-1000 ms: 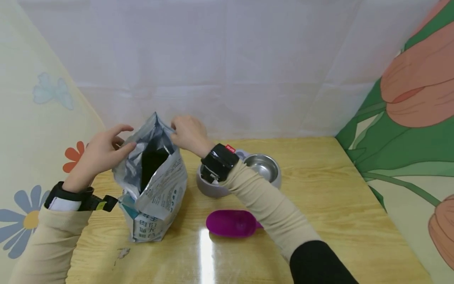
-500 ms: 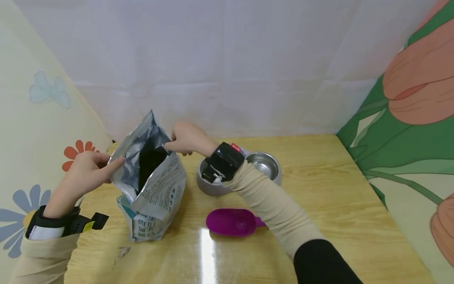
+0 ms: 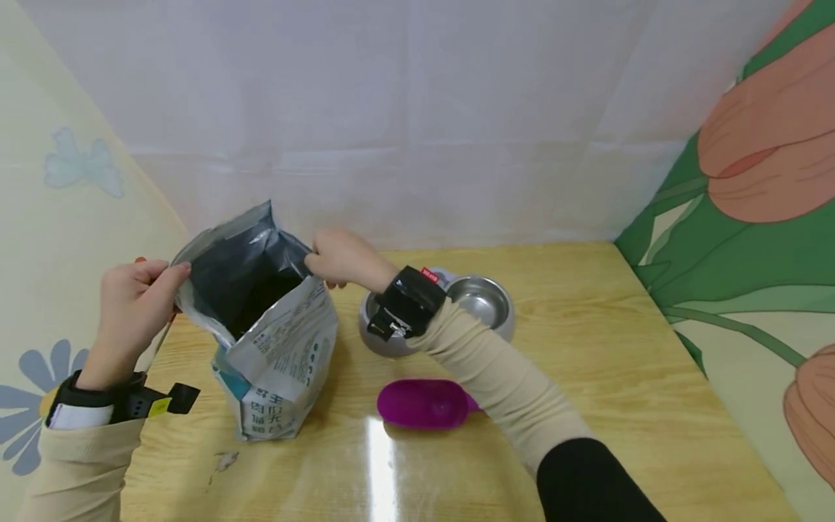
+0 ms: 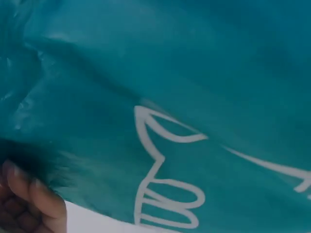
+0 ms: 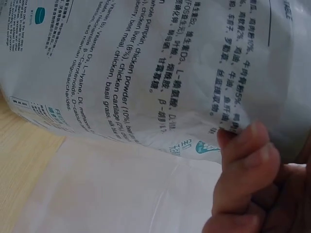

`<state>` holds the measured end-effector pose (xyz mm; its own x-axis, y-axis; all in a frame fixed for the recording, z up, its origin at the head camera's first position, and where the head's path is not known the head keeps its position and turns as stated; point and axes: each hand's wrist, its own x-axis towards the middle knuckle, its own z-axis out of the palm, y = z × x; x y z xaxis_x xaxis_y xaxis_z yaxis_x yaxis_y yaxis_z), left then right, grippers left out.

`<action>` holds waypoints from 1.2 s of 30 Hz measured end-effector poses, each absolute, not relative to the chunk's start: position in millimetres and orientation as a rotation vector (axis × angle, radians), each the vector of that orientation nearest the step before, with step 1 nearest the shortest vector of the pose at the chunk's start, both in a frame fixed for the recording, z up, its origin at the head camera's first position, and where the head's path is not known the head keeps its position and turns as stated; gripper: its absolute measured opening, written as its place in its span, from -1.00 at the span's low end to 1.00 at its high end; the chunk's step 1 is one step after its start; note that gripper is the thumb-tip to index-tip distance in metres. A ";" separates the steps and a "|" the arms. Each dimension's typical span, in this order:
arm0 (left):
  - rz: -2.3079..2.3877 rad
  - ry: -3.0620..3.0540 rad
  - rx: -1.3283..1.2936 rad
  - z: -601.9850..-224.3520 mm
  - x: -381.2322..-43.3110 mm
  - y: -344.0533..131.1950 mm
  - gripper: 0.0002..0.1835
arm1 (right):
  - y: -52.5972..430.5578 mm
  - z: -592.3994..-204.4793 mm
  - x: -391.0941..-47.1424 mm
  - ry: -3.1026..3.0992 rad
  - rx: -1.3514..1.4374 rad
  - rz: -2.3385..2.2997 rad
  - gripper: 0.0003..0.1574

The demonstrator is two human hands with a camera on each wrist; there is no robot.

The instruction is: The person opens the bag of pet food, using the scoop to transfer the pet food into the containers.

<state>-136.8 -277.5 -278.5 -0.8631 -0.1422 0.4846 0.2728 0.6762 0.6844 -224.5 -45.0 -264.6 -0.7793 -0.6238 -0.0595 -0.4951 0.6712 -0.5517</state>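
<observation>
A pet food bag (image 3: 293,355) stands upright on the left of the table, its top spread wide. Its silver lining and a dark inside show in the head view. My left hand (image 3: 137,304) pinches the left edge of the bag's mouth between thumb and fingers. On the opposite edge, my right hand (image 3: 346,257) grips the rim with curled fingers. The left wrist view is filled by the bag's teal side (image 4: 233,87) with white line drawing. Printed ingredient text covers the side (image 5: 121,63) seen by the right wrist.
A magenta scoop (image 3: 420,404) lies in front of the right forearm, its handle partly hidden by the sleeve. Behind that forearm sits a grey double pet bowl (image 3: 505,330) with a steel dish (image 3: 480,301). A white sheet (image 3: 457,123) hangs behind the wooden table (image 3: 620,377).
My left hand has taken hold of the bag's left edge and drawn it outward to the left, so the mouth is wider. My right hand has stayed at the right edge.
</observation>
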 end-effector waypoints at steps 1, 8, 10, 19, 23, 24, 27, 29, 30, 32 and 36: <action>-1.102 -2.370 -0.072 -279.2 -137.5 -277.8 -0.54 | -45.3 -265.4 -224.5 2.647 -0.898 -0.775 -0.60; -1.227 -2.294 0.080 -283.2 -140.7 -281.5 -0.54 | -50.0 -270.7 -224.7 2.646 -0.898 -0.825 -0.62; -1.224 -2.291 0.099 -283.0 -141.6 -282.4 -0.52 | -52.0 -272.0 -224.4 2.648 -0.889 -0.828 -0.63; -1.243 -2.258 0.179 -280.3 -145.2 -292.0 -0.54 | -62.4 -278.4 -219.7 2.656 -0.885 -0.846 -0.65; -1.265 -2.244 0.219 -279.1 -147.7 -298.7 -0.54 | -67.6 -279.7 -217.1 2.655 -0.879 -0.842 -0.65; -1.266 -2.243 0.231 -278.9 -147.8 -300.3 -0.53 | -69.2 -280.0 -216.5 2.650 -0.878 -0.842 -0.65; -1.265 -2.243 0.269 -279.0 -147.4 -304.1 -0.51 | -73.8 -281.1 -215.2 2.648 -0.881 -0.829 -0.64; -1.264 -2.235 0.285 -279.1 -147.3 -306.4 -0.50 | -76.6 -281.8 -214.5 2.651 -0.884 -0.815 -0.63; -1.261 -2.226 0.289 -279.0 -147.3 -307.4 -0.51 | -78.1 -282.4 -214.2 2.650 -0.880 -0.811 -0.63; -1.246 -2.209 0.281 -279.0 -147.4 -309.3 -0.52 | -80.2 -283.5 -213.7 2.650 -0.870 -0.805 -0.63; -1.221 -2.186 0.259 -278.4 -148.2 -312.8 -0.53 | -82.6 -286.3 -212.5 2.657 -0.857 -0.810 -0.62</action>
<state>-148.2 -312.8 -278.4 -0.7922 -0.4455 0.4171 0.1217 0.5544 0.8233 -212.5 -82.6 -286.3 -0.8010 -0.5965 -0.0506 -0.4670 0.6754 -0.5707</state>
